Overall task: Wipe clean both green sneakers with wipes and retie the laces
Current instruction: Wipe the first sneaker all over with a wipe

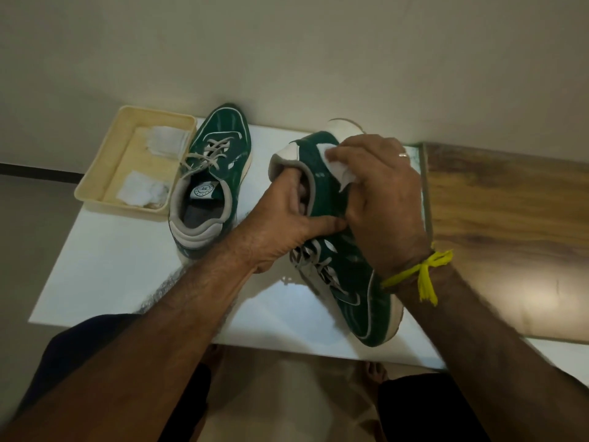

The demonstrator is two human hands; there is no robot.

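Observation:
Two green sneakers with grey laces are on a white table [111,269]. The left sneaker [212,177] stands flat, toe pointing away, its laces loose. The right sneaker [347,275] is tipped on its side, heel away and toe toward me. My left hand [287,224] grips its collar, fingers curled inside the opening and thumb along the outside. My right hand [379,193] holds a white wipe [341,173] pressed against the sneaker's green side near the heel.
A cream plastic tray [98,173] at the table's far left corner holds white wipes, one folded [165,141] and one crumpled [141,189]. A wooden surface [510,231] adjoins the table on the right. My bare feet show below the near edge.

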